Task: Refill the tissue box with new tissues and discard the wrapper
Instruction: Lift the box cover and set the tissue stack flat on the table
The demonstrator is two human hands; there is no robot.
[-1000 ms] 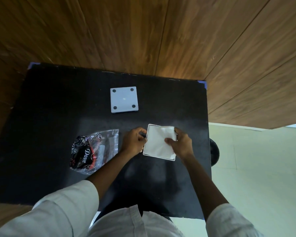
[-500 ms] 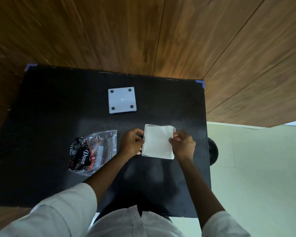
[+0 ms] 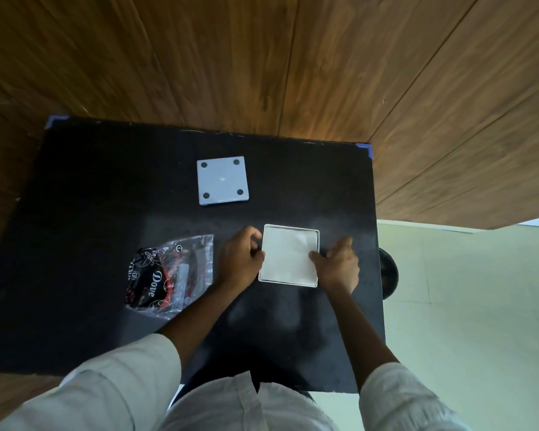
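Tissues (image 3: 288,255) sit flat inside tissue box (image 3: 317,259), frame centre on bench (image 3: 91,213). Left hand (image 3: 241,259) and right hand (image 3: 339,264) fingers pinch its sides. Next, I reckon: fit base plate (image 3: 222,180), bin wrapper (image 3: 171,272) at left.

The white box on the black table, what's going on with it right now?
A person is refilling a tissue box. Both hands grip its sides, the left hand on the left edge and the right hand on the right, with white tissues lying flat inside and filling the open box. The box's square grey panel with four dark dots lies apart, farther back on the table. The wrapper lies left of the box, not yet discarded.
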